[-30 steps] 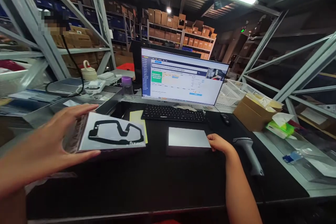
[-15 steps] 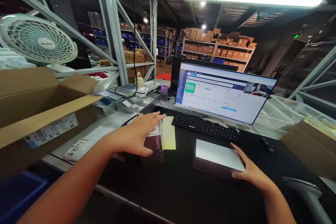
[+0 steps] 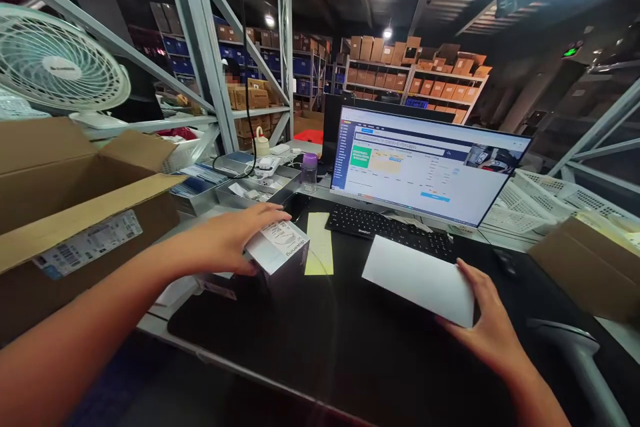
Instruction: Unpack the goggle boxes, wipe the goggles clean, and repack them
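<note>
My left hand (image 3: 225, 239) grips the left end of a small printed carton (image 3: 283, 248), fingers on its far side and thumb on the near side. The carton's pale top bears a label and the lettering "Wakening"; its near side is dark. Over the right part of the black desk mat, a flat box with a plain white top (image 3: 417, 275) is tilted in my right hand (image 3: 487, 320). My right fingers hold its right end, with the thumb low on the near edge. A yellow paper slip (image 3: 319, 243) lies between the two boxes.
Behind the boxes are a black keyboard (image 3: 390, 225) and a lit monitor (image 3: 425, 170). A handheld scanner (image 3: 570, 340) and a mouse (image 3: 505, 261) are at right. Open cardboard boxes flank the desk, the larger one (image 3: 90, 227) at left. A purple-capped bottle (image 3: 309, 170) stands behind.
My left hand has closed on the printed carton, which has turned and shifted left. My right hand has closed on the white-topped box and tilted it up. The camera view has shifted slightly.
</note>
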{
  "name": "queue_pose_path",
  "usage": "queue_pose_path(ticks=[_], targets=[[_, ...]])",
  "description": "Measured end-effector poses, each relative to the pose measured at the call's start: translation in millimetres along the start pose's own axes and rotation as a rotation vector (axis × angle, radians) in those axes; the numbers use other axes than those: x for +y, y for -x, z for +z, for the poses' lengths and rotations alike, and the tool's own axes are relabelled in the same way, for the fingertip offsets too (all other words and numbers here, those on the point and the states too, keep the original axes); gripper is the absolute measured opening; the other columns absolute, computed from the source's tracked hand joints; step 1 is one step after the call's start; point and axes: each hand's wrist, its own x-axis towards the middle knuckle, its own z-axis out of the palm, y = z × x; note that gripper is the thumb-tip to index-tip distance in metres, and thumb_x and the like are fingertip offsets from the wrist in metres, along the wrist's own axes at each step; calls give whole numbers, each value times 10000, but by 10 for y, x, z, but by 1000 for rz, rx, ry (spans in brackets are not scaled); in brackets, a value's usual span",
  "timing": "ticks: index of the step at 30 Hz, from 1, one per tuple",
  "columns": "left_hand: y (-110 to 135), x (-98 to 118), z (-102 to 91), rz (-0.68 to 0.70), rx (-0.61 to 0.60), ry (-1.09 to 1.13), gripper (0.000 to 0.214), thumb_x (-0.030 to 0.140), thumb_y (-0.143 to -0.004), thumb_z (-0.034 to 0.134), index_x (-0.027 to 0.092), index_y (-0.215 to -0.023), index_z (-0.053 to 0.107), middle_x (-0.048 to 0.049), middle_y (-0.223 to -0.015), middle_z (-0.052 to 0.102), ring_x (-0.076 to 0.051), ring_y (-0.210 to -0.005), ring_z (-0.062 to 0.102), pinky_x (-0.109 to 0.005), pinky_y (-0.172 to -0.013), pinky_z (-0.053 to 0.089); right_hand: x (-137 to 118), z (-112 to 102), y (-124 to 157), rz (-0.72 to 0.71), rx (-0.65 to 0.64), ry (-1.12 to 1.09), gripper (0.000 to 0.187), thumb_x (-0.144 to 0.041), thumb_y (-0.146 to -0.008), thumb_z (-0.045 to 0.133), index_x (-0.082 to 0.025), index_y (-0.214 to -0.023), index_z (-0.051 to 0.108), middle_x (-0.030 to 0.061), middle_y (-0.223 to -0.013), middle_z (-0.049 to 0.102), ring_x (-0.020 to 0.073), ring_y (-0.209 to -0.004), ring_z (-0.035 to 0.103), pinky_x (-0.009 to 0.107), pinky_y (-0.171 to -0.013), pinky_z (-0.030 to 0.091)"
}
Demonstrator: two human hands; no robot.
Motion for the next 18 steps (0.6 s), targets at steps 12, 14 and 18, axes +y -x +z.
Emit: queue_pose_path(ticks=[12,14,18], targets=[[-394,562,421,-629,458,126,920,743,-836,502,151,-1502,274,-248,-1395,383,-478,-1295,467,-612,-993,454,-244,247,861,-987,209,402,394,-256,-814,772,-508,-1101,675,-57,-1008,594,146,-1111,529,437,-1242,225],[-434,652,432,-656,410,32,949,790,-850,393,138,-1522,240,-273,-1387,381,-512,-1235,509,-642,-924,481,-283,147,808,-1050,153,349,339,-272,-857,719,-504,-1101,685,-87,-1074,646,145,-1191,502,415,-1245,207],[-452,707,380,-683,317,-150,980,836,-851,204,127,-1526,262,-283,-1307,463,-529,-1128,570,-641,-803,520,-361,-48,672,-1185,-14,381,331,-245,-903,641,-462,-1148,684,-165,-1284,655,123,-1309,463,299,-1182,305]])
